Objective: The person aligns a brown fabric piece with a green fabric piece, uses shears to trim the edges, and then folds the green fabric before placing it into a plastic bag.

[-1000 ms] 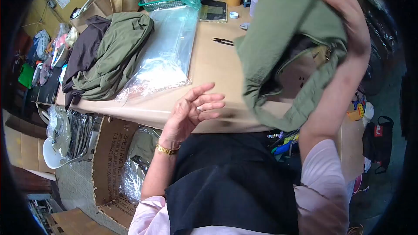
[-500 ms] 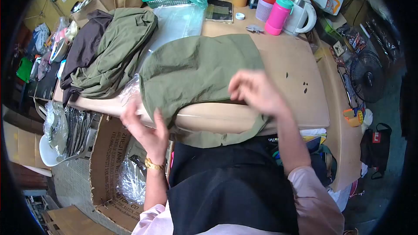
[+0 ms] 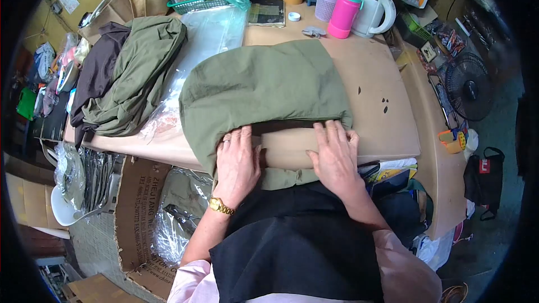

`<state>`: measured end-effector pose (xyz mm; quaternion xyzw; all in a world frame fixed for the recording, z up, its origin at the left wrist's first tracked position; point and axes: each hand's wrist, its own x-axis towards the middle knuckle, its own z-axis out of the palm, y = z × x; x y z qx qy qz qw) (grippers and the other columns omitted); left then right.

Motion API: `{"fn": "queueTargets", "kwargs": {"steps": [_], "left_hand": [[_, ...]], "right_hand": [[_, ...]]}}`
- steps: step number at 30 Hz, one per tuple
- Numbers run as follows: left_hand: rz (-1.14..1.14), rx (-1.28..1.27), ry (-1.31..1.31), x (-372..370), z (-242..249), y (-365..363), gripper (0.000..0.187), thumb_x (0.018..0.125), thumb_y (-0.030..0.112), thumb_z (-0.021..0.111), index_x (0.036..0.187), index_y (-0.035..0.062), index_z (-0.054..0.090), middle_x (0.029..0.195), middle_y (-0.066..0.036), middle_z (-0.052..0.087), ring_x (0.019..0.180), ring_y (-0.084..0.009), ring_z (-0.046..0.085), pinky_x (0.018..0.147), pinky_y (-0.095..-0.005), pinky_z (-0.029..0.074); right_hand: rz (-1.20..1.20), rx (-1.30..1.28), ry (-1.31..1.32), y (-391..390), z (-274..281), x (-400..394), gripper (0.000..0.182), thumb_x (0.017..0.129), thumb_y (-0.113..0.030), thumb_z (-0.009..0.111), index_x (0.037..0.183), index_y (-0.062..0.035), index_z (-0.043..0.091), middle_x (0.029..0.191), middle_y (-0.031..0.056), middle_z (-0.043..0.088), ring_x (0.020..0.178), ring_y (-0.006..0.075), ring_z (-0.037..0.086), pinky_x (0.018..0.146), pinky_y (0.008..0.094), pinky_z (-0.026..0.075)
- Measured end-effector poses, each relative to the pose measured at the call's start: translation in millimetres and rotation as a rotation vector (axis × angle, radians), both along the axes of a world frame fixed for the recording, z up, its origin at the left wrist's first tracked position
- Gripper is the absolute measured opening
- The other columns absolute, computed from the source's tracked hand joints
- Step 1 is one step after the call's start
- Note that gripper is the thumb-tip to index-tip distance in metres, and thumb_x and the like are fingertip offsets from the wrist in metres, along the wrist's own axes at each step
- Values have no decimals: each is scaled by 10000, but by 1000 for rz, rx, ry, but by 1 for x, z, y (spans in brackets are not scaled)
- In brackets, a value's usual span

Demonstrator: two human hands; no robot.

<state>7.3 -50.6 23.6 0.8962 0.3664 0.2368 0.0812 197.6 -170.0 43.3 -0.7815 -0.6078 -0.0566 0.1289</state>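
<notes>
An olive-green fabric piece (image 3: pixel 264 81), rounded at its left side like a hood, lies spread over the padded tabletop. Its opening faces me, and a strip of the same cloth hangs below over the table's front edge. At the left end of the opening, my left hand (image 3: pixel 237 160) rests with its fingers stretched onto the cloth's edge and its thumb apart. My right hand (image 3: pixel 336 157) lies at the right end, fingers spread, tips on the hem. Some fingertips are partly hidden at the fold. A gold watch (image 3: pixel 221 206) is on my left wrist.
Olive and dark cloth (image 3: pixel 135 73) lies heaped at the left beside clear plastic sheeting (image 3: pixel 216 31). Along the back stand a pink bottle (image 3: pixel 343 15), a kettle (image 3: pixel 370 8) and a green basket (image 3: pixel 199 4). An open cardboard box (image 3: pixel 137 207) sits below left; a fan (image 3: pixel 470 85) is at right.
Both hands have come in to the cloth's opening: the left moved right, the right moved down onto the hem. The cloth's upper surface looks smoother, and the view has shifted slightly.
</notes>
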Motion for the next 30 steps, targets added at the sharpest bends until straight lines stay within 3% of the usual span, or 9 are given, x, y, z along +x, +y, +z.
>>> {"fn": "queueTargets", "kwargs": {"steps": [2, 4, 9, 13, 20, 24, 26, 28, 30], "left_hand": [[-33, -31, 3, 9, 0, -2, 461, 851, 123, 618, 1266, -49, 515, 1172, -247, 566, 1097, -409, 542, 957, -483, 415], [-111, -52, 90, 24, -9, 1, 451, 811, 77, 591, 1243, -37, 530, 1085, -213, 594, 1034, -387, 562, 918, -478, 419], [-60, -27, 129, 40, -23, 13, 250, 830, 109, 558, 1028, -24, 630, 899, -232, 627, 808, -393, 619, 710, -475, 499], [-89, -38, 156, 40, -21, 14, 206, 873, 172, 581, 978, 2, 629, 905, -212, 634, 811, -350, 645, 684, -432, 529], [-94, -89, 117, 32, -17, 6, 254, 907, 207, 557, 1016, -7, 640, 944, -248, 620, 836, -395, 631, 713, -473, 519], [-19, -2, 160, 39, -21, 5, 291, 895, 224, 559, 1049, -10, 640, 977, -234, 652, 875, -367, 657, 741, -427, 541], [-4, -167, 224, 43, -13, 10, 298, 895, 218, 553, 1070, -6, 644, 963, -225, 664, 855, -367, 666, 730, -434, 547], [8, -165, 227, 42, -15, 17, 305, 897, 218, 546, 1085, -2, 644, 957, -219, 674, 840, -366, 674, 722, -441, 551], [18, -18, 45, 40, -30, 26, 306, 947, 255, 514, 1065, 1, 636, 955, -254, 661, 786, -400, 661, 652, -470, 536]], "right_hand": [[28, 5, 62, 9, 2, -17, 563, 817, -190, 698, 1307, 30, 527, 1330, 219, 517, 1244, 373, 473, 1056, 547, 314], [259, 154, 143, 25, -15, -26, 577, 811, -164, 696, 1322, 31, 511, 1337, 203, 506, 1216, 363, 475, 1030, 519, 345], [225, 45, 153, 42, -47, -21, 592, 806, -186, 697, 1317, 32, 492, 1306, 208, 476, 1215, 364, 453, 1031, 492, 361], [199, 100, 157, 42, -48, -26, 608, 782, -212, 712, 1301, 19, 492, 1272, 212, 453, 1216, 385, 430, 1045, 541, 335], [232, 6, 192, 40, -53, -23, 602, 796, -238, 720, 1305, -1, 504, 1320, 212, 454, 1247, 390, 418, 1070, 556, 301], [252, 30, 136, 31, -57, -25, 589, 847, -237, 678, 1355, -19, 475, 1383, 220, 443, 1291, 422, 386, 1076, 610, 267], [207, 8, 71, 28, -51, -25, 606, 850, -250, 677, 1381, -55, 461, 1386, 206, 452, 1304, 429, 374, 1084, 632, 237], [190, -57, 27, 26, -37, -18, 648, 848, -314, 694, 1402, -83, 451, 1395, 185, 458, 1302, 402, 384, 1084, 597, 255], [181, -169, 220, 26, -29, -6, 708, 829, -389, 713, 1411, -86, 448, 1393, 174, 468, 1286, 380, 401, 1078, 564, 276]]}}
